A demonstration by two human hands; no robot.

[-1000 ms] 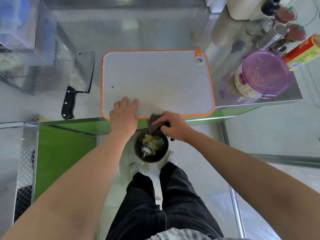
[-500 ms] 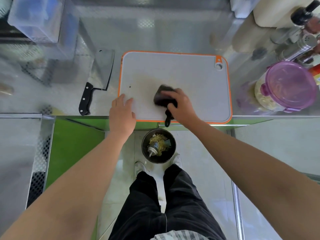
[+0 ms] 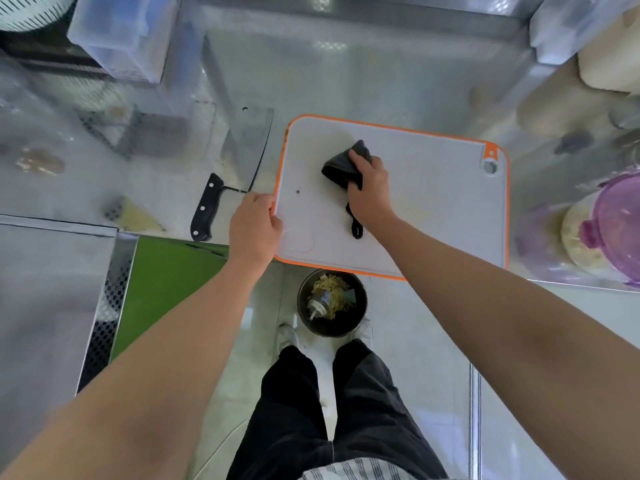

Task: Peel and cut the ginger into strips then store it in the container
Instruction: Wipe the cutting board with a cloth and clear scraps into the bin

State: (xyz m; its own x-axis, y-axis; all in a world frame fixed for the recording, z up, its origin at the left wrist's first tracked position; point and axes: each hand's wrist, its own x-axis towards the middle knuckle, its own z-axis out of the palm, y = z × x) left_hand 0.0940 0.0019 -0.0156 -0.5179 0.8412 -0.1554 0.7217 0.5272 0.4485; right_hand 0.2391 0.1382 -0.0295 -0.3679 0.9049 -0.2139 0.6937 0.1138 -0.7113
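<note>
A white cutting board with an orange rim lies on the steel counter. My right hand grips a dark cloth and presses it onto the board's left half. My left hand holds the board's left edge, thumb on top. A cleaver with a black handle lies on the counter left of the board. At the right edge stands a clear container with a purple lid, with pale strips inside. No whole ginger is in sight.
A dark bin with pale scraps stands on the floor between my feet, below the board's front edge. A clear plastic box sits at the back left. Bottles and a pale roll crowd the back right corner.
My right hand has carried the cloth from above the bin up onto the board and toward its far left. My left hand has shifted from the front edge to the left edge.
</note>
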